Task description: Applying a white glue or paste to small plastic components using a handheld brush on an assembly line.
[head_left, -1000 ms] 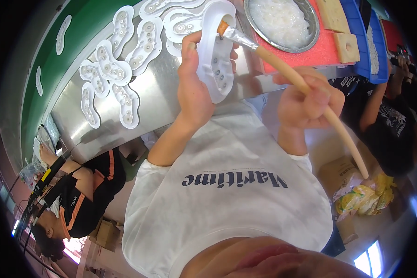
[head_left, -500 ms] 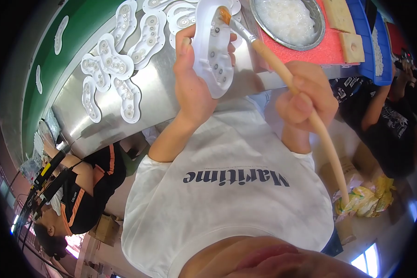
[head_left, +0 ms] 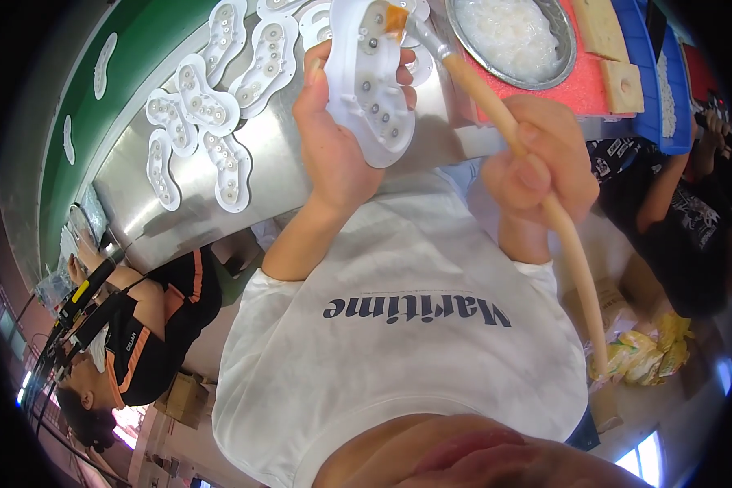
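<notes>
My left hand [head_left: 333,159] is wrapped round a white plastic casing [head_left: 372,142], long and curved, holding it up above the metal table. Small round metal pieces line the casing's recess. In my right hand [head_left: 537,159] is a paintbrush [head_left: 481,96] with a long wooden handle, gripped partway along. Its orange-brown bristles are at the upper right edge of the casing; whether they press on it I cannot tell. Several similar white casings [head_left: 203,95] lie on the table to the left, some overlapping.
A round metal bowl [head_left: 573,61] of whitish, translucent stuff stands on a red foam sheet [head_left: 484,106] at the right, beside yellowish blocks [head_left: 623,87] and a blue tray [head_left: 649,114]. A green conveyor belt [head_left: 81,110] runs along the far left. Other people are on both sides.
The casing has turned slightly in my left hand, its lower end shifting right. The brush has moved a little, its bristles now at the casing's edge rather than inside the recess.
</notes>
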### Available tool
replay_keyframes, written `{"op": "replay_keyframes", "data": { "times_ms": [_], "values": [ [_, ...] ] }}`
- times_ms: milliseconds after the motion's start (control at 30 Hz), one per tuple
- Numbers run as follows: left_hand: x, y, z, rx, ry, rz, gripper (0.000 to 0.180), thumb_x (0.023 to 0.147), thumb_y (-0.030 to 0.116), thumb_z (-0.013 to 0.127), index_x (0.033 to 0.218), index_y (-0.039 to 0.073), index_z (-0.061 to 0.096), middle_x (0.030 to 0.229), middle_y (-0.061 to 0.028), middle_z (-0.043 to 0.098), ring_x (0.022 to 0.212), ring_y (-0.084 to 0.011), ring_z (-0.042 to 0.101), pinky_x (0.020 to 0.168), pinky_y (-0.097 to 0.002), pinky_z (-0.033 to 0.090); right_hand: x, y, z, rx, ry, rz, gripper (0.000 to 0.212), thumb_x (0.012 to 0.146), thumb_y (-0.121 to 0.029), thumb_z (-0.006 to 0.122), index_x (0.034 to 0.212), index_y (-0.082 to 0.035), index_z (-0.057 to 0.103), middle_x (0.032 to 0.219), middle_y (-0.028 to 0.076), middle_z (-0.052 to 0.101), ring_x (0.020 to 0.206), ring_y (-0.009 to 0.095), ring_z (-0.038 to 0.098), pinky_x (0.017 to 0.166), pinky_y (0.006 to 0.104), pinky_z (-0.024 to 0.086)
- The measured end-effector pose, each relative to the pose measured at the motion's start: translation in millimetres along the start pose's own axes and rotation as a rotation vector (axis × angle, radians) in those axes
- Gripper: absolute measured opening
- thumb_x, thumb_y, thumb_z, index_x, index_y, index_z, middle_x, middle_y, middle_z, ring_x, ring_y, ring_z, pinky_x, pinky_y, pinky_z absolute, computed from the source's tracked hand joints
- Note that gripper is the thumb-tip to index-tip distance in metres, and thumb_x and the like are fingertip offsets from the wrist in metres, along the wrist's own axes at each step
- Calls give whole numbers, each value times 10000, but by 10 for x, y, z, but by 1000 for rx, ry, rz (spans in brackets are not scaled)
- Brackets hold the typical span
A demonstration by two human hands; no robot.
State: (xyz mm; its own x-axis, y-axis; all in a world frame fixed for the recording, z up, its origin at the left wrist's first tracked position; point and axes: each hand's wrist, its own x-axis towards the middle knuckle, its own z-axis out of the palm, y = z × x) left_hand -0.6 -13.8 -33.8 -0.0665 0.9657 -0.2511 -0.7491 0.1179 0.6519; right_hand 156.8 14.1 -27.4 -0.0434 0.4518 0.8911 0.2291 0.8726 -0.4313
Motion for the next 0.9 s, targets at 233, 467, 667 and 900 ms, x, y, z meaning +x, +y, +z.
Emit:
{"op": "replay_keyframes", "data": {
  "times_ms": [233,467,667,900],
  "values": [
    [-11,28,-2,9,14,-9,399,933,412,289,1171,104,376,1046,-209,599,857,-233,585,733,-359,489,33,5,-30,20,-155,53,339,973,-298,445,883,25,497,736,211,603,581,255,593,515,330,508],
    [1,72,-34,15,-58,-48,405,933,419,282,1129,87,405,1023,-201,610,839,-229,592,715,-354,494,64,180,-38,246,-92,-55,195,919,-200,536,896,-8,562,805,118,620,625,202,567,539,311,461],
    [8,85,-10,6,45,-77,435,937,418,272,1168,79,419,1020,-194,618,839,-221,593,704,-345,496,-3,-23,-108,129,-225,78,303,950,-242,429,860,38,501,724,209,606,557,258,568,501,352,481],
    [25,89,-51,5,45,-43,458,943,415,240,1168,63,429,1003,-180,622,829,-218,592,705,-344,494,-41,36,0,239,-41,49,245,933,-217,516,849,12,535,729,156,615,529,216,562,459,307,471]
  ]
}}
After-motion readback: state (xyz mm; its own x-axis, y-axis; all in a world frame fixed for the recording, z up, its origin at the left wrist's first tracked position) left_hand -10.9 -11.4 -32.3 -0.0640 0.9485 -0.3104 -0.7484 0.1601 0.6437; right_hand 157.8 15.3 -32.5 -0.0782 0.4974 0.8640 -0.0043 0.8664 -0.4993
